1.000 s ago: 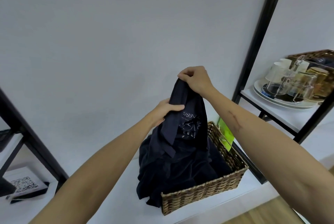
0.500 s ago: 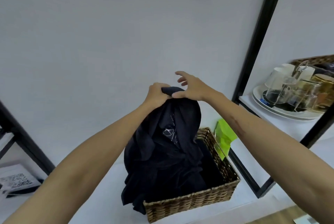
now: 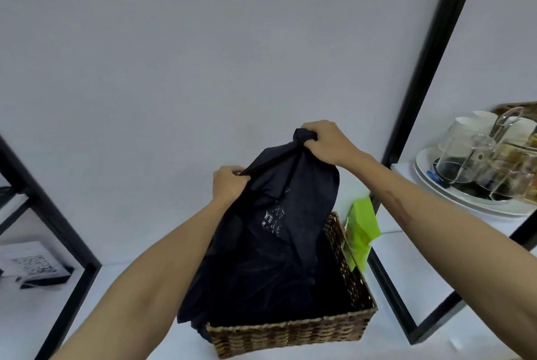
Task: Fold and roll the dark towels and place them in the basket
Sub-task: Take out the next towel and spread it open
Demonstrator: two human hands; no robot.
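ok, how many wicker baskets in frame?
2. One wicker basket sits on the white shelf, front centre, under the dark cloth both hands hold. A second basket shows only its rim, far right behind the glassware; others may be hidden.

Bright even light, soft shadows, wide-angle edge bending, slight blur

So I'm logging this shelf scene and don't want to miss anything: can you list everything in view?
dark towel: one, navy with pale print, held up over the basket, lower part hanging into it
basket: one, brown wicker, on the white shelf
green packet: one, bright green, right of the basket
shelf frame: black metal
glass cups: several, clear, on a white plate, right shelf
QR card: one, white and black, lower left
left hand: grips the towel's edge
right hand: grips the towel's bunched top
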